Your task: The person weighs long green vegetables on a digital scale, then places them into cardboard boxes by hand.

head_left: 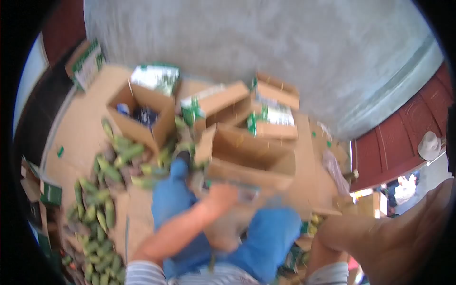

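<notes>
Left hand [222,196] near centre, blurred; grip could not be determined.
The open carton [251,175] stood just beyond, at 12 o'clock; careless forward reach could have knocked it. Right hand [427,232] was raised at 4 o'clock, grip unclear.

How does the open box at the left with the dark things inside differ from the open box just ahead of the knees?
The left box holds dark and blue-and-white items; the near box shows bare cardboard inside. The left box looks squarer, the near box longer. The left box's front wall runs diagonally, the near box's mostly crosswise. Both are brown cardboard.
</notes>
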Demonstrator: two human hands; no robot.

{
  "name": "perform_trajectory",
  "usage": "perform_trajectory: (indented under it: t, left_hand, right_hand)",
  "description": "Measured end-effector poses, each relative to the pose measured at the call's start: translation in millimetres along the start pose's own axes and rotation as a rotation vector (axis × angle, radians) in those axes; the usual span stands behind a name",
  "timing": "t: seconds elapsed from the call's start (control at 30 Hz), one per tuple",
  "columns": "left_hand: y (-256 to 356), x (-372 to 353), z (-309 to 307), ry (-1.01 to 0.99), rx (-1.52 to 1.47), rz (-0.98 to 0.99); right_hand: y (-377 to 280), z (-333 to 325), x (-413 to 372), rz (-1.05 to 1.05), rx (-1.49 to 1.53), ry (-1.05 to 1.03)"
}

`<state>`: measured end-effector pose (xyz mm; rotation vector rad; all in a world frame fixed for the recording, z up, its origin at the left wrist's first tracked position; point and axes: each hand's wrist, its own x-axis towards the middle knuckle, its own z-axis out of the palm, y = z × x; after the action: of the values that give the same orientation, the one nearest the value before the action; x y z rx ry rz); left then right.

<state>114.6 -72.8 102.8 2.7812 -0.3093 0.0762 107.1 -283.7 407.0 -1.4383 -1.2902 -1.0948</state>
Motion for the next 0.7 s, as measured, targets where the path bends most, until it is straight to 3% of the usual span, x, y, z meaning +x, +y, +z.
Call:
perform_trajectory:
  t: [0.1,0.17,0.3,0.5,0.6,0.7]
  left_hand:
    - [-14.5,6.1,38.7,-0.163,0.168,0.073]
    - [1.4,0.6,-3.1,-0.05,0.099,0.055]
    - [10.6,2.8,-8.5,-0.151,0.016,-0.007]
    - [10.8,7.8,-4.8,-0.135,0.033,0.034]
    - [11.0,12.1,3.5,-0.058,-0.067,0.056]
    - [14.3,3.8,-24.9,0.21,-0.135,0.107]
  right_hand:
    - [2.5,10.3,-15.5,-0.019,0.033,0.047]
    - [14.8,18.6,-24.8,0.03,0.036,0.0]
    - [34.5,35.9,-49.6,0.023,0.034,-0.092]
    - [27.6,48.7,-70.7,0.052,0.103,-0.134]
    - [22.4,59.9,-78.4,0.122,0.112,-0.178]
    - [24.1,74.6,-94.3,0.246,0.082,-0.297]
